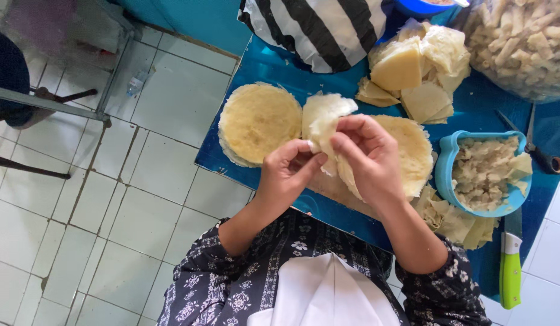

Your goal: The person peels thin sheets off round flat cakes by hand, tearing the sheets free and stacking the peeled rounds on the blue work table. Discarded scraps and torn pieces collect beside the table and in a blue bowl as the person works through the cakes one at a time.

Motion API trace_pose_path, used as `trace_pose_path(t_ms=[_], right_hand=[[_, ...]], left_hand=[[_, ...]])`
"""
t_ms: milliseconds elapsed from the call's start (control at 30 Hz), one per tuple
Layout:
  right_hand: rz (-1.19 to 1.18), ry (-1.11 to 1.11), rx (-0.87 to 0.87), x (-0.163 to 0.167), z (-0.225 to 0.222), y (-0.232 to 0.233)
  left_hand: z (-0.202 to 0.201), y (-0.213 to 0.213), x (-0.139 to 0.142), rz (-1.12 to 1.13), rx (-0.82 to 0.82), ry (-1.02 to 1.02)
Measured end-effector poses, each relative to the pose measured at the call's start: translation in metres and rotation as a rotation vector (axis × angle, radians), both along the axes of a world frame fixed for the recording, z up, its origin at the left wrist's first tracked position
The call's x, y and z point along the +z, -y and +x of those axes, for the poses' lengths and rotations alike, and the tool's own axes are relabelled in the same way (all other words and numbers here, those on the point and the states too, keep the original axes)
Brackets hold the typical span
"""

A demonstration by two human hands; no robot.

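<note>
- The thin pale wrapper (323, 118) could have torn, I think. It looked soft and floppy, and both hands pinched it at its lower end.
- It could also have slipped out and dropped, because most of the sheet stood up loose above the fingers with nothing under it.
- The left hand (287, 172) was curled narrow. Its thumb and fingers pressed on the bottom edge of the wrapper.
- The right hand (367, 154) was closed around the other side of the same wrapper. Its fingers were bent over the fold.
- So the wrapper was between the two hands, touching both, and held up in the air over the blue table (274, 66).
- I could not tell if any filling was inside the fold. The fingers hid that part.
- A round stack of wrappers (259, 124) lay on the table just to the left of the hands. Another round stack (413, 151) lay under and behind the right hand.
- A blue bowl of crumbly white filling (482, 172) sat near the right hand. A sleeve could have bumped it, I think.
- A knife with a green handle (511, 265) lay at the table's edge, near the right elbow. A bump could have knocked it off.
</note>
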State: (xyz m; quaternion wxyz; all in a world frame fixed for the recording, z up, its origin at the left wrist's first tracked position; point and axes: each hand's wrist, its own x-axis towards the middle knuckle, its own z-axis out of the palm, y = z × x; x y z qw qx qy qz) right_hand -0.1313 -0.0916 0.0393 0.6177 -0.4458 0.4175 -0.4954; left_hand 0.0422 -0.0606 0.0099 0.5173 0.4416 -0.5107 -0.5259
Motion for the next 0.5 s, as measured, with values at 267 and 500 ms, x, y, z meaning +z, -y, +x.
trace_pose_path(t_ms=[267, 500], right_hand=[[0.02, -0.101, -0.026, 0.003, 0.002, -0.01], [-0.087, -0.132, 0.01, 0.011, 0.018, -0.012]], left_hand=[[0.013, 0.008, -0.007, 0.076, 0.041, -0.139], [0.021, 0.011, -0.012, 0.085, -0.04, -0.303]])
